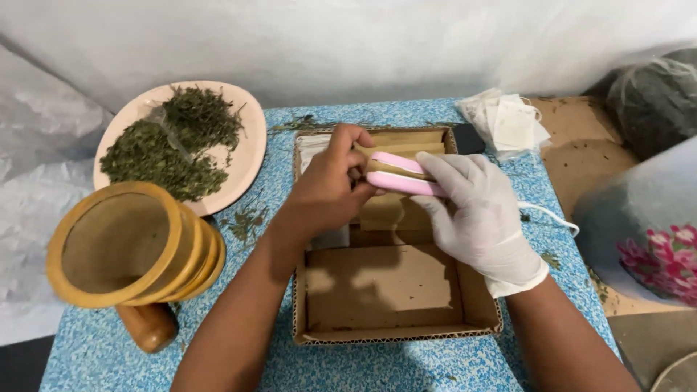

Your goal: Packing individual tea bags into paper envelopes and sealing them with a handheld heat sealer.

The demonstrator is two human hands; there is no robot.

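Observation:
My bare left hand [330,190] and my right hand [475,210], which wears a white glove, meet over a shallow cardboard box [396,335]. The right hand grips a small pink hand-held device [403,174] with two long jaws. Between those jaws sits the top edge of a small brown paper packet [383,210], and my left fingers pinch the packet at the jaws' left end. The packet hangs over the far half of the box. The box's near half shows bare cardboard floor.
A pale plate [250,156] of dried green herbs sits at far left. A wooden mortar [127,243] with a pestle [149,327] stands at near left. White filter bags [508,120] lie at the far right. A grey sack [657,101] and a floral container [653,254] stand to the right.

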